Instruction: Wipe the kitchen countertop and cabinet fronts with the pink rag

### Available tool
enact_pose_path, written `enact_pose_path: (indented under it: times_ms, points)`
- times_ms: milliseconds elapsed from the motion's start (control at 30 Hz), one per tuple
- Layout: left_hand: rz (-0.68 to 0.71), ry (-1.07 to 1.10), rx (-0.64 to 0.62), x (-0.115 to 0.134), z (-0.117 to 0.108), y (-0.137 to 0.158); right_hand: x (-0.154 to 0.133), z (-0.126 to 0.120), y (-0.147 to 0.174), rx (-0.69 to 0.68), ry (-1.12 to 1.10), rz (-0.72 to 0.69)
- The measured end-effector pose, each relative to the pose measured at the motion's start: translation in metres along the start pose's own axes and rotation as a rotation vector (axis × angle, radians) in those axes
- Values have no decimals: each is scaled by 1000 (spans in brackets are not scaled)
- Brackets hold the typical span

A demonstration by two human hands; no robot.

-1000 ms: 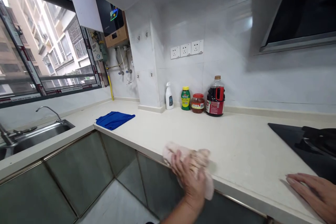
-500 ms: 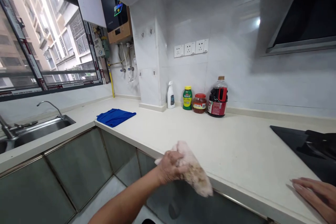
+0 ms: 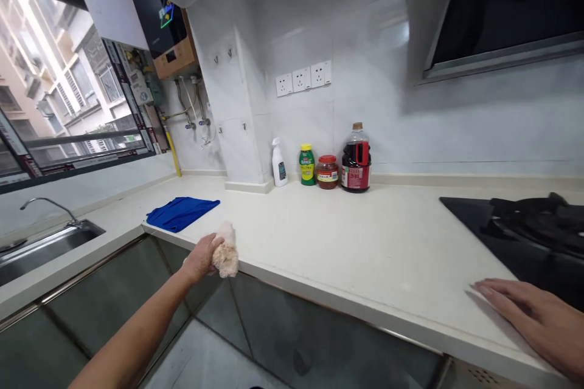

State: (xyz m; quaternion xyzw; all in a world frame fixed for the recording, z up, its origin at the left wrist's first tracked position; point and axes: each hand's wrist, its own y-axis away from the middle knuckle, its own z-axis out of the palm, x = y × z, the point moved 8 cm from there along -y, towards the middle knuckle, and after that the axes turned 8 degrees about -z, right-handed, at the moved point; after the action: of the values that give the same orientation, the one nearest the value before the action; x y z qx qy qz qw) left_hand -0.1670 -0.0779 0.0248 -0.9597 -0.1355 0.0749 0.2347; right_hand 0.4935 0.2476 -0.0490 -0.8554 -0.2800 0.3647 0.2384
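My left hand (image 3: 201, 257) is closed round a pale pink, fluffy cleaning cloth (image 3: 226, 253) with brownish stains. It holds the cloth at the front edge of the white countertop (image 3: 347, 243), just right of the corner. A flat blue cloth (image 3: 182, 213) lies on the counter beyond this hand, a short way off. At the right, my right hand (image 3: 533, 319) rests on the counter near the stove's front corner. Its fingers are stretched out and nothing is in them.
Along the wall stand a white spray bottle (image 3: 279, 164), a green bottle (image 3: 307, 165), a red-lidded jar (image 3: 327, 173) and a large dark sauce bottle (image 3: 356, 161). A black gas stove (image 3: 474, 219) is at right, a steel sink (image 3: 86, 232) at left.
My left hand has carried the pink cloth leftward along the counter's front edge, closer to the blue cloth. My right hand stays on the counter. The view has turned somewhat to the right.
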Motion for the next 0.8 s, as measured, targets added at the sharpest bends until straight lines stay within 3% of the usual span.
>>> enact_pose_path:
  times_ms: [67, 167, 300, 500, 700, 800]
  points:
    - [-18, -32, 10, 9, 2, 0, -8, 2, 0, -102, -39, 50]
    - [-24, -73, 25, 33, 4, 2, -26, -4, 0, -138, -23, 61]
    - [61, -100, 39, 93, 10, 2, -42, -9, -1, -149, 3, 61]
    - [345, -71, 168, 248, 8, 4, -47, -10, -1, -169, 23, 71]
    - [497, 90, 321, 431, 0, 9, -50, -10, -2, -200, 34, 77]
    - [553, 160, 450, 503, -6, 14, -44, -10, -1, -192, -5, 118]
